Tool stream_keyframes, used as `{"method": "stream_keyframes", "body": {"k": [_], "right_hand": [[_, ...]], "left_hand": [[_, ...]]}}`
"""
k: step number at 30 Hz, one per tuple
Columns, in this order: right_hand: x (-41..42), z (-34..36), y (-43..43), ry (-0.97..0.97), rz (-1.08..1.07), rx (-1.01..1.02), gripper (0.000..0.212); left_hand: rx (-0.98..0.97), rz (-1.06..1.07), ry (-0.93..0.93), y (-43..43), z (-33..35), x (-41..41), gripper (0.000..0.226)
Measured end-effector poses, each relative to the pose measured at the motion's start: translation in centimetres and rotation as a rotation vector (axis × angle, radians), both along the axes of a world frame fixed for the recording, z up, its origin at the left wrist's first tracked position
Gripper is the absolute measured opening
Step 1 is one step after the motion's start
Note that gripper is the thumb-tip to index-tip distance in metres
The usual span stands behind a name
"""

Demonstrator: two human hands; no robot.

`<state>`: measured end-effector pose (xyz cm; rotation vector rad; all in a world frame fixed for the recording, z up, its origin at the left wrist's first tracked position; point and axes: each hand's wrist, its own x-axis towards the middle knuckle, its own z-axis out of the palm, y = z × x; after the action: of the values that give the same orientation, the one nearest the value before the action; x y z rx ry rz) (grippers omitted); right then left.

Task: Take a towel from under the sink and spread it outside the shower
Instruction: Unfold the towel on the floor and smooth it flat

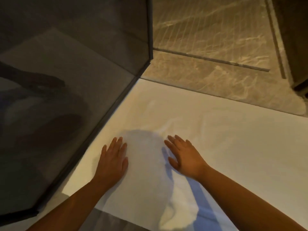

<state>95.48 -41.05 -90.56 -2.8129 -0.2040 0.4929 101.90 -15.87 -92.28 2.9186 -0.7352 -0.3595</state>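
Head view, looking down at the floor outside a shower. A white towel (208, 130) lies spread flat on the floor, its left long edge running just beside the dark base strip of a tinted glass panel (66, 80), and its far edge lying parallel to a marble threshold (216, 75). The far right corner of the towel is rounded and rests on the marble. The left hand (113, 162) and right hand (183, 155) both lie palm down on the towel, fingers extended and gripping nothing; they sit near each other toward the towel's left side, with a band of shaded cloth between them. Faint wrinkles show just beyond the right hand. The towel's right portion is unobstructed. Beyond the threshold lies the veined shower floor (208, 27), crossed by a dark linear strip (216, 60). The near edge of the towel meets grey floor at lower left.
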Motion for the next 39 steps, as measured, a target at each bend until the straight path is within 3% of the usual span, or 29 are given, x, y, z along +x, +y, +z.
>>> {"method": "stream_keyframes", "body": {"k": [6, 10, 13, 16, 19, 22, 25, 28, 35, 37, 39], "right_hand": [[2.5, -2.5, 5.2, -0.156, 0.232, 0.012, 0.057], [4.6, -3.4, 6.7, -0.128, 0.269, -0.101, 0.053], [7.2, -5.1, 6.4, -0.036, 0.296, 0.053, 0.054], [11.2, -5.7, 5.0, -0.050, 0.171, -0.001, 0.056], [14.5, -5.4, 2.3, -0.032, -0.103, 0.027, 0.056], [14.5, -5.3, 0.5, -0.123, -0.253, 0.003, 0.053], [12.3, -5.5, 2.2, -0.240, 0.048, 0.068, 0.052], [12.0, -6.4, 5.1, -0.153, 0.261, 0.076, 0.055], [18.5, -5.3, 3.2, -0.045, -0.383, 0.070, 0.055], [17.6, -4.9, 3.0, -0.086, -0.382, 0.046, 0.053], [15.1, -4.5, 4.2, -0.220, -0.200, 0.017, 0.050]], "left_hand": [[-0.015, 0.076, 0.035, 0.8, -2.9, 1.3, 0.062], [0.000, 0.072, 0.043, 1.2, -3.3, 1.5, 0.061], [0.011, 0.075, 0.051, 1.1, -3.3, 1.7, 0.063], [0.010, 0.081, 0.048, 1.1, -3.5, 1.7, 0.063], [0.002, 0.074, 0.034, 1.2, -3.7, 1.7, 0.062], [0.023, 0.063, 0.014, 1.2, -3.8, 1.6, 0.062], [0.022, 0.063, 0.010, 1.2, -3.9, 1.7, 0.059], [0.024, 0.065, 0.011, 1.3, -4.0, 1.8, 0.058], [-0.015, 0.073, 0.044, 1.5, -3.8, 2.0, 0.061], [-0.023, 0.074, 0.051, 1.5, -3.8, 2.0, 0.062], [-0.029, 0.077, 0.050, 1.5, -3.8, 2.0, 0.062]]}}
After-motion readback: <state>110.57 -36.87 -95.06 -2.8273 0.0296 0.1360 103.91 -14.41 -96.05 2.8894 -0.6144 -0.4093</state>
